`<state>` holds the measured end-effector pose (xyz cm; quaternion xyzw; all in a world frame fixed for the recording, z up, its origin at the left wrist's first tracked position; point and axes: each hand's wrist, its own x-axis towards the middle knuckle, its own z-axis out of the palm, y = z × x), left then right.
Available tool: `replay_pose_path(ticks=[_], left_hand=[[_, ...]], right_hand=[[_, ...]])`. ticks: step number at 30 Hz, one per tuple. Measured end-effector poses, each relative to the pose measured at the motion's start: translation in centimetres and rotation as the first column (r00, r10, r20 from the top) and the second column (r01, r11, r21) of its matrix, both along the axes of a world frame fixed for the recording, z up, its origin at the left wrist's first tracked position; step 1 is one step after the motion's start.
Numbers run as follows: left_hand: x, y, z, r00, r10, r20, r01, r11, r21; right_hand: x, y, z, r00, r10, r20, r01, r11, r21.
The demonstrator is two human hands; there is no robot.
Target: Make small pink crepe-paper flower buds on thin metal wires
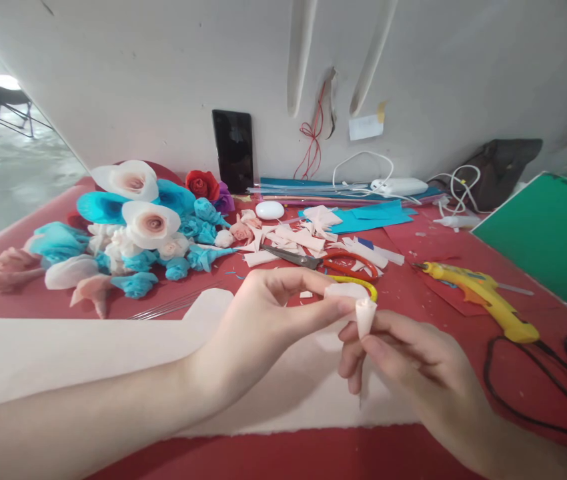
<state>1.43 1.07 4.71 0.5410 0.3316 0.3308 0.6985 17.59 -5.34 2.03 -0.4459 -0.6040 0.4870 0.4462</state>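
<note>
head view. both hands meet above the near middle of the red worktop [413,247]. the left hand [263,320] has thumb and forefinger pinched narrow on a pale paper strip [346,291], held just above and touching the small rolled paper bud [365,315]. the right hand [403,360] is closed around the base of that bud and its thin stem, fingers curled tight, the bud upright between thumb and forefinger. under the hands lies a cream paper sheet [63,353] along the near edge.

toward the far left corner stands a heap of finished paper flowers [133,227], white, blue and pink, with a red rose behind. at mid worktop lie cut pale petals [303,237] and red-handled scissors [333,263]; a yellow glue gun [483,297] lies toward the right edge, its black cord looping near the near right corner. blue paper sheets [373,217], a white oval case, a charger with cables and a dark phone [233,150] propped against the wall lie along the far edge; a green board [553,233] leans at the right.

judged step: winding a petal strip onto the bud core. the next move appears to call for a steady right-hand grip while the left draws the strip round snugly, keeping the edge aligned at the base; whether glue is already on the strip cannot be told.
</note>
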Motion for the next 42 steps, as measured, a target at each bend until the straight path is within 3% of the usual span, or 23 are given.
replay_pose_path(ticks=[4, 7, 11, 15, 19, 25, 28, 36, 42], left_hand=[[0.1, 0.3, -0.2, 0.998, 0.052, 0.037, -0.051, 0.998, -0.024], [0.0, 0.3, -0.5, 0.998, 0.063, -0.029, -0.063, 0.998, -0.016], [-0.3, 0.1, -0.7, 0.995, 0.040, -0.089, -0.045, 0.997, -0.059], [-0.3, -0.2, -0.7, 0.997, -0.006, -0.080, -0.003, 0.994, -0.105], [-0.1, -0.1, -0.5, 0.999, 0.018, -0.033, -0.020, 0.998, -0.064], [0.0, 0.0, 0.0, 0.998, 0.031, 0.053, -0.026, 0.996, -0.084], [0.1, -0.2, 0.2, 0.994, 0.035, 0.104, -0.022, 0.992, -0.122], [-0.1, -0.7, -0.2, 0.952, -0.185, 0.244, 0.233, 0.954, -0.187], [-0.1, -0.9, -0.1, 0.875, -0.262, 0.407, 0.347, 0.926, -0.147]], right_hand=[[0.1, -0.1, 0.0, 0.990, -0.111, -0.088, 0.112, 0.994, 0.005], [0.1, 0.1, 0.2, 0.955, -0.229, -0.191, 0.223, 0.973, -0.052], [0.1, 0.4, 0.6, 0.942, -0.293, -0.166, 0.275, 0.954, -0.123], [0.1, 0.4, 0.7, 0.967, -0.229, -0.113, 0.222, 0.972, -0.072], [0.1, 0.0, 0.6, 0.980, -0.188, -0.061, 0.188, 0.982, -0.019], [0.2, -0.7, 1.0, 0.982, -0.051, 0.182, 0.016, 0.982, 0.189], [0.3, -0.6, 1.1, 0.958, -0.030, 0.285, -0.036, 0.974, 0.225], [0.4, -0.7, 0.5, 0.958, -0.075, 0.278, 0.035, 0.989, 0.146], [0.4, -0.3, 0.6, 0.956, -0.114, 0.269, 0.080, 0.988, 0.135]])
